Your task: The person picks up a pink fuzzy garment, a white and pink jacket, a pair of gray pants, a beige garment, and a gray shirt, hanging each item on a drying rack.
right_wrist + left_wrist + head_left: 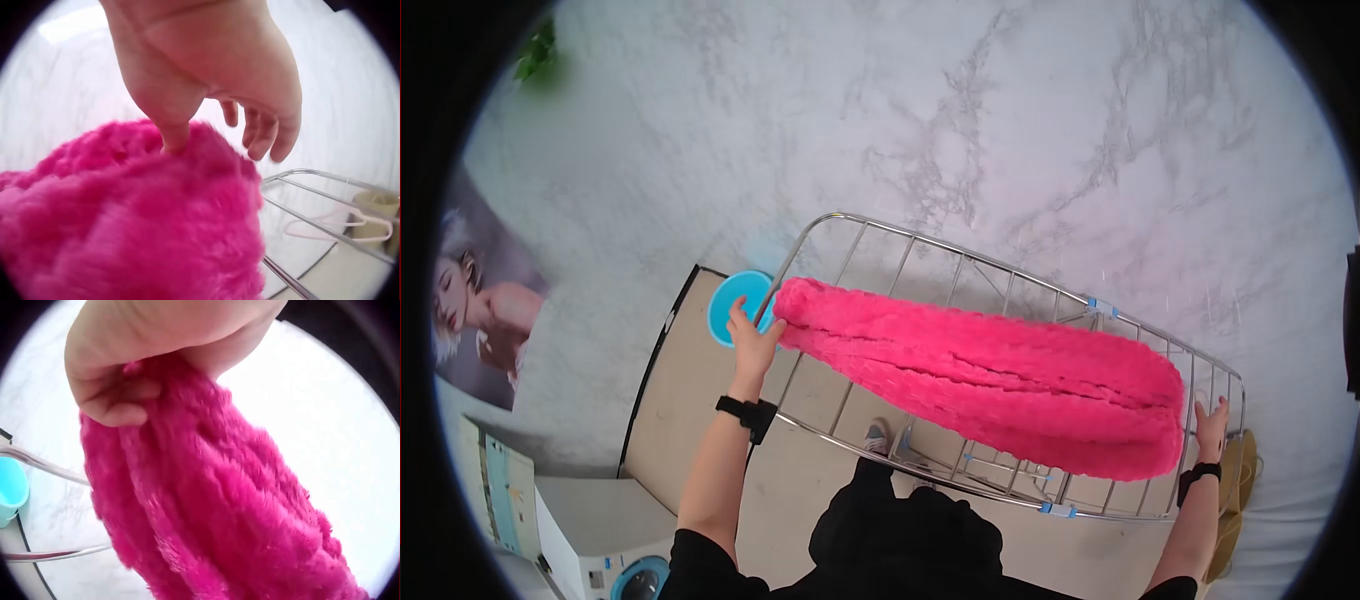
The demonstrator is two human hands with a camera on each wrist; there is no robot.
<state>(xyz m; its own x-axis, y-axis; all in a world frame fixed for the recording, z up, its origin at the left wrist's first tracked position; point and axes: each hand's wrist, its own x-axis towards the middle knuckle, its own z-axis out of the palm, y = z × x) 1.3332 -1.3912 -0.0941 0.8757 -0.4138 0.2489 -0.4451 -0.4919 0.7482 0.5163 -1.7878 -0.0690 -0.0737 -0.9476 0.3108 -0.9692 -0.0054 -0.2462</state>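
Pink is filling both wrist views. The left hand is clutching one end of the fleece blanket, its fingers curling into the pile at the left corner of the drying rack. The right hand is meeting the blanket's other end at the rack's right edge. Its thumb is pressing into the fleece while the other fingers are hanging loosely bent, clear of the cloth. The two hands are working well apart, with the whole bunched length of the blanket stretching between them and lying slantwise over the rack's wire rails. A black strap is circling the left wrist.

Just beyond the rack's left corner, close to the left hand, a blue bucket is standing. Past the rack's right edge, a pale pink hanger is showing through the rails. Below the rack's left side a washing machine is sitting, and further left of the rack a poster is hanging.
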